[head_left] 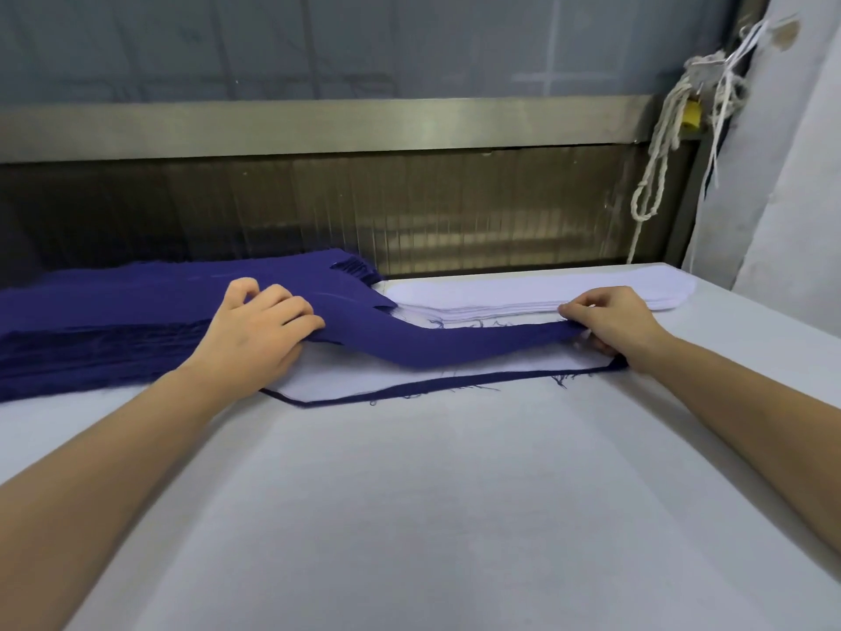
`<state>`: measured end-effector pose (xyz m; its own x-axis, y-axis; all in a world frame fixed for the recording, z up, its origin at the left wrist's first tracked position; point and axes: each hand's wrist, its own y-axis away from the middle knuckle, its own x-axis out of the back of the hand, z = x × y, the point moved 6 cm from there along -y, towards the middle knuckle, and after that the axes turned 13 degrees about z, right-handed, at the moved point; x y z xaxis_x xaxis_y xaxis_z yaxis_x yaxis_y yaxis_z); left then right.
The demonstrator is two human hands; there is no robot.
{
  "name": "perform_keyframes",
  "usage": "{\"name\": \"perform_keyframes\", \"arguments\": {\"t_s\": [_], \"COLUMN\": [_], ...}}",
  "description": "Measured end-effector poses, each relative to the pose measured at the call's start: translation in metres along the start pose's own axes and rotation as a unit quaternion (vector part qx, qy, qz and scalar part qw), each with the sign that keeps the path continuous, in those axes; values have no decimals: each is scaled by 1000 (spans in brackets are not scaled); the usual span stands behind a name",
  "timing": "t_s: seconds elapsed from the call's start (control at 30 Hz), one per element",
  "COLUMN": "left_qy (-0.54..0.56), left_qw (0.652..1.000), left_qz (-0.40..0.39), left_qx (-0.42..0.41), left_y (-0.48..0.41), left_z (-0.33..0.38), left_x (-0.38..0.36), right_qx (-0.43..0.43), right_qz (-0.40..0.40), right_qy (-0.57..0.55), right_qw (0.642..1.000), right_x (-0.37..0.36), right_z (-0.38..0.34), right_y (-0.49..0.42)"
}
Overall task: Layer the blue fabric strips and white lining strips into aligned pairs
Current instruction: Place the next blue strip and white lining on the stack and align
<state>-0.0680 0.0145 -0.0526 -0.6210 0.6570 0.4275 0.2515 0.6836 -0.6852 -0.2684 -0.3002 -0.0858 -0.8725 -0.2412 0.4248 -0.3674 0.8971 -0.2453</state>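
1. Blue strip (pixel 437 346): lifted and sagging in the middle, stretched between both hands just above the counter (pixel 432 516).
2. Left hand (pixel 259 330): at the strip's left end, fingers curled round the cloth, gripping it.
3. Right hand (pixel 610 323): at the strip's right end, thumb and fingers pinching it.
4. White lining strip (pixel 387 378): flat on the counter directly beneath the strip, with a blue edge (pixel 455 385) showing under its near side.
5. Blue stack (pixel 113 321): left of the strip.
6. White stack (pixel 537 293): just behind the strip.
7. Knotted cord (pixel 660 143): hanging well behind the strip, to its right.
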Motion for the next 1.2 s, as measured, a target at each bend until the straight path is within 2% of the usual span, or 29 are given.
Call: {"name": "perform_keyframes", "arguments": {"t_s": [0.1,0.2,0.5,0.6,0.77,0.9,1.07,1.2], "left_qy": [-4,1,6,16,53,88,81,66], "left_qw": [1000,1000,998,998,994,992,987,983], "left_qz": [18,27,-33,-2,77,78,74,71], "left_qx": [3,7,61,68,60,35,114,154], "left_y": [-1,-1,13,18,25,31,26,28], "left_z": [0,0,-12,-14,-2,3,-12,-22], "left_x": [3,7,1,5,20,31,35,38], "right_qx": [4,24,117,158,174,202,193,203], "right_qz": [-6,22,60,47,39,41,75,94], "right_qy": [12,13,104,159,195,219,156,158], "right_qw": [1000,999,986,973,965,954,966,962], "right_x": [1,8,22,18,14,10,20,28], "right_z": [0,-2,1,0,2,4,2,-3], "right_y": [0,-3,-4,-2,-2,3,1,1]}}
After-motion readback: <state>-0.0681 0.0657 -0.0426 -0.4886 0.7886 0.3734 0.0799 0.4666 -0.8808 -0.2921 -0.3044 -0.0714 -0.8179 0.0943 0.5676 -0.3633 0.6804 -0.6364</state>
